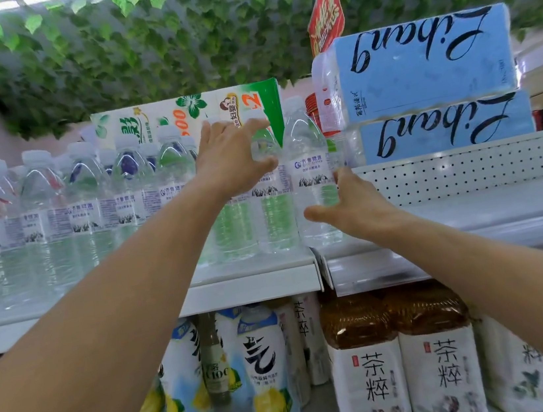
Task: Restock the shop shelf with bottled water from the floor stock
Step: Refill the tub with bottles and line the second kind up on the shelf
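Head-worn camera faces the shelf (250, 290) from close range.

Place: we take this for a shop, a grocery aisle seen close up.
Shelving: we see a white metal shelf (250, 291) with an angled front lip, and a perforated back panel (448, 168) on the right.
Upper left stock: we find bottled water (84, 209) in rows running near to far, every label the same.
Upper right stock: we see two wrapped blue tissue packs (417, 62), one stacked on the other.
Lower stock: lemon drinks (268, 379) on the left and tea bottles (435, 357) on the right, repeated side by side.
Signage: we spot a red sign (324, 15) hanging far above the packs.
Decor: artificial leaves (139, 50) cover the ceiling.
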A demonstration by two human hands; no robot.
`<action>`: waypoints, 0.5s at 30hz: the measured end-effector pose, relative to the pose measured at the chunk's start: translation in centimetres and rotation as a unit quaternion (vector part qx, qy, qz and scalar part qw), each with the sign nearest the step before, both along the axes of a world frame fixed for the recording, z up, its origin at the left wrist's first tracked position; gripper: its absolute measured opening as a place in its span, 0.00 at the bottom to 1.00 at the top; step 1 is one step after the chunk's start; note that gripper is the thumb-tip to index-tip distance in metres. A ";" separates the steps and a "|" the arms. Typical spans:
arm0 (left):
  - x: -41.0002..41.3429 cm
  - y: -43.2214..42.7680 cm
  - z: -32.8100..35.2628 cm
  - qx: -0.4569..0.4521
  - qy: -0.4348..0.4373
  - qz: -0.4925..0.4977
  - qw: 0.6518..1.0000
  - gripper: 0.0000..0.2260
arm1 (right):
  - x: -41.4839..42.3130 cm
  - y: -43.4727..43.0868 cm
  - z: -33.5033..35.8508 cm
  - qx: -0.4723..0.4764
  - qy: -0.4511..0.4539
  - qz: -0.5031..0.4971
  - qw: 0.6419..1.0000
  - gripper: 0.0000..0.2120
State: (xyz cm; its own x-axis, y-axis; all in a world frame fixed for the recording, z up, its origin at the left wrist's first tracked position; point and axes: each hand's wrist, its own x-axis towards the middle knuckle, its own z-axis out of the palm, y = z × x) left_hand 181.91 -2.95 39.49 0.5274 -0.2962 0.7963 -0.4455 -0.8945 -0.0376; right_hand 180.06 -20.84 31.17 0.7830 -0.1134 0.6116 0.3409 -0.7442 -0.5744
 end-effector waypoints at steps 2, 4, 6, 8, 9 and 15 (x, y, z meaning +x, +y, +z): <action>0.1 0.1 0.0 -0.002 -0.001 -0.006 1.000 0.28 | 0.3 -0.2 0.1 0.008 0.009 0.013 1.000 0.34; 0.3 0.1 -0.1 -0.004 -0.003 -0.011 1.000 0.28 | 0.5 -0.4 0.2 0.010 0.018 0.019 1.000 0.36; 0.4 0.2 -0.1 -0.006 -0.006 -0.014 1.000 0.28 | 0.7 -0.5 0.3 0.011 0.028 0.019 0.999 0.37; 0.5 0.2 0.0 -0.008 -0.007 -0.014 1.000 0.28 | 0.8 -0.4 0.4 0.011 0.031 0.016 0.999 0.38; 0.5 0.2 -0.1 -0.008 -0.006 -0.014 1.000 0.29 | 0.9 -0.3 0.4 0.012 0.031 0.015 0.999 0.38; 0.4 0.2 -0.1 -0.009 -0.004 -0.014 1.000 0.29 | 0.9 0.1 0.6 0.008 0.040 0.007 0.999 0.41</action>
State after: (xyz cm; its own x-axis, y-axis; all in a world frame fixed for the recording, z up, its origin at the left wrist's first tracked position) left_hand 182.31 -2.79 39.35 0.5123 -0.2962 0.8061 -0.4706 -0.8820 -0.0251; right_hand 180.91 -20.75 31.80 0.8310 -0.1105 0.5452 0.3042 -0.7304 -0.6116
